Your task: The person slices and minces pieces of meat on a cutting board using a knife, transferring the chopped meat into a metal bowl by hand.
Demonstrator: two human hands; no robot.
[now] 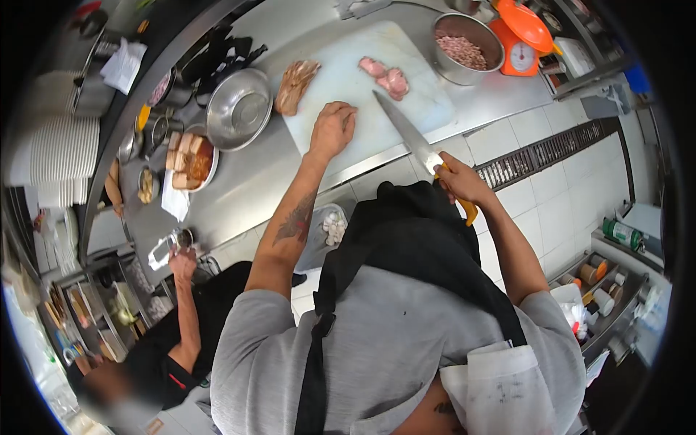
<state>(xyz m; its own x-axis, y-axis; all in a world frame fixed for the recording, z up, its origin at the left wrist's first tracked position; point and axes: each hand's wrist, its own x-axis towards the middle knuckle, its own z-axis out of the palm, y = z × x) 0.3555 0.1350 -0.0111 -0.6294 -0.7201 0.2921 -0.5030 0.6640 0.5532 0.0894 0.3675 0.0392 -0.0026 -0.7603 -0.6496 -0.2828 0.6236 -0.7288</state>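
Cropped cloth (504, 388), half-hidden knife handle (470, 212)

Bright, even light leaves soft shadows; the steel bowl (239, 109) and knife (417, 145) gleam. Fisheye distortion bends the edges toward black corners; blur hides a co-worker's head (114, 394) at near left.

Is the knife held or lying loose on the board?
Held: the right hand grips the knife by its yellow handle, and the blade extends over the cutting board. Whether it touches the board, I cannot tell.
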